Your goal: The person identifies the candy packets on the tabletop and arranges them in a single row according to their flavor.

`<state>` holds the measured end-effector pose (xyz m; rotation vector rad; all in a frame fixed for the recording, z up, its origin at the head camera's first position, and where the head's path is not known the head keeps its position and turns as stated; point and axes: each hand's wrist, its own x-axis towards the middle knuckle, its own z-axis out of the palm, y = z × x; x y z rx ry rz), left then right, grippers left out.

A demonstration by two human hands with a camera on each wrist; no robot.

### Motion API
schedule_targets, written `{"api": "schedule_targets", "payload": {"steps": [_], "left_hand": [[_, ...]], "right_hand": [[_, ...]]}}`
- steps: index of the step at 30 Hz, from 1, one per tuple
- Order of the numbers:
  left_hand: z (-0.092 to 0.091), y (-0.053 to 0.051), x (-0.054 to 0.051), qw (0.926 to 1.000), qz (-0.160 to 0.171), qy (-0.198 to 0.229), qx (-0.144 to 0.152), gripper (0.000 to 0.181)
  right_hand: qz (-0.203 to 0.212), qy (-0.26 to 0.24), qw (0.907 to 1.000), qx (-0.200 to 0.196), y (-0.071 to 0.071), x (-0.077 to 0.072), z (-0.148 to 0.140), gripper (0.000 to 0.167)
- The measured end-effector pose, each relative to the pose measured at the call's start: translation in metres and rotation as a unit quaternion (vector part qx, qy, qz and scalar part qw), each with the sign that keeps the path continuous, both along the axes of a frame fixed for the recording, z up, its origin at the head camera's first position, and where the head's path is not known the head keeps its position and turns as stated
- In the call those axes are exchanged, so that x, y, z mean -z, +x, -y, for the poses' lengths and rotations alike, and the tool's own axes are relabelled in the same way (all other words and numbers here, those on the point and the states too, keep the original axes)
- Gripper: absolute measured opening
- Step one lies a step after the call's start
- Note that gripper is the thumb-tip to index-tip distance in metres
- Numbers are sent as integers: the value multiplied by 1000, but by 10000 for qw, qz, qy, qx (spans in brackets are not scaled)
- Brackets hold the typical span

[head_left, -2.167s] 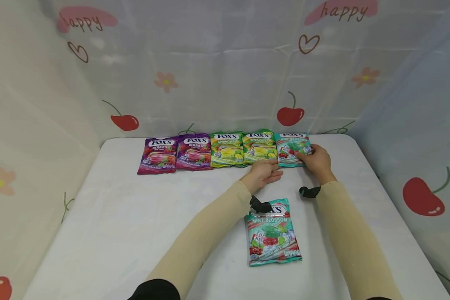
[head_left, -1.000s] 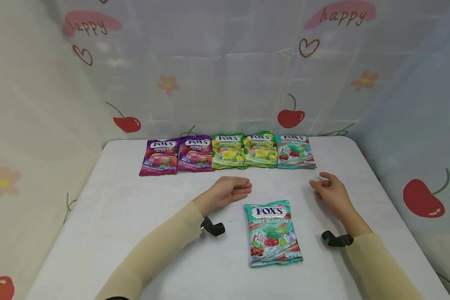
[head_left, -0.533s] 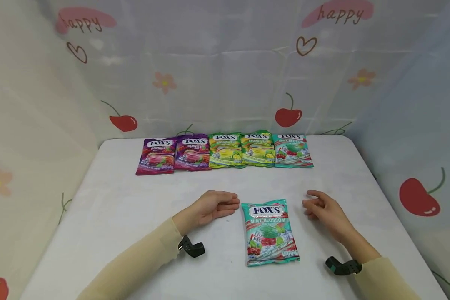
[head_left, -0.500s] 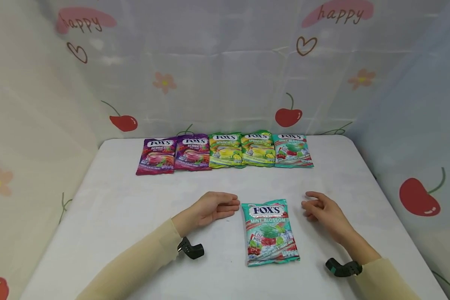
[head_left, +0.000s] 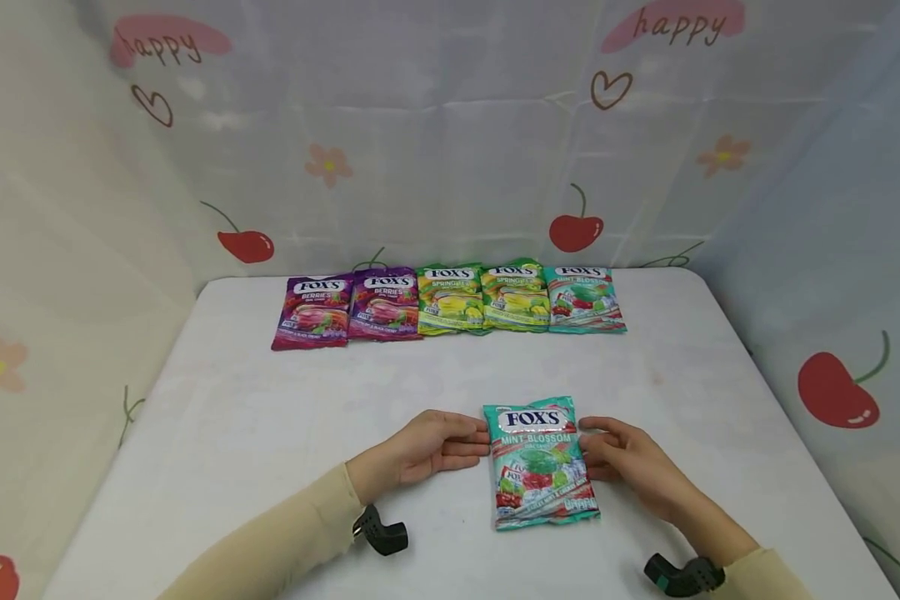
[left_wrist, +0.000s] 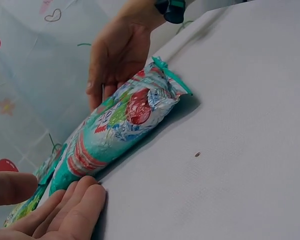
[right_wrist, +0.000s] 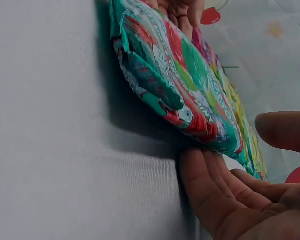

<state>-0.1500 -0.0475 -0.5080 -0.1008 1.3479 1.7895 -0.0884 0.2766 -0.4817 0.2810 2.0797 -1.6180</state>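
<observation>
A teal Fox's Mint Blossom candy bag (head_left: pixel 542 467) lies face up on the white table, near its middle. At the bag's left edge is my left hand (head_left: pixel 427 450), its fingers extended against the side and the thumb apart, as the left wrist view shows for the fingers (left_wrist: pixel 80 207). On the opposite side my right hand (head_left: pixel 630 462) has its fingertips at the right edge. In the right wrist view those fingers (right_wrist: pixel 205 175) reach the bag's underside edge, while the thumb (right_wrist: pixel 282 131) stands off it.
Along the table's back edge runs a row of candy bags: two purple Berries bags (head_left: pixel 315 315), two green-yellow Spring Tea bags (head_left: pixel 450 302) and another teal Mint Blossom bag (head_left: pixel 585 302). Behind them hangs a printed curtain (head_left: pixel 450 167). Black wrist cameras (head_left: pixel 381 533) sit below both hands.
My right hand has let go of the teal bag in the back row. Both hands have come back toward me and closed in on the sides of the nearer bag, which stays in place.
</observation>
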Motion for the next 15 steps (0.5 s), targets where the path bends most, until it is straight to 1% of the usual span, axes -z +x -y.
{"api": "schedule_targets", "payload": {"steps": [3, 5, 7, 11, 15], "left_hand": [[-1, 5, 0, 10000, 14, 3, 28, 37], [-2, 8, -1, 10000, 25, 3, 53, 38], [-3, 11, -2, 10000, 49, -16, 43, 38], [-7, 17, -5, 10000, 39, -60, 26, 38], [-10, 21, -5, 9999, -95, -48, -9, 41]], "right_hand": [[199, -199, 9995, -143, 3, -2, 5, 67], [318, -486, 9980, -250, 4, -2, 8, 69], [423, -816, 9951, -365, 5, -2, 11, 74], [502, -1318, 9887, -510, 6, 1, 18, 81], [430, -1462, 9874, -430, 9, 3, 25, 79]]}}
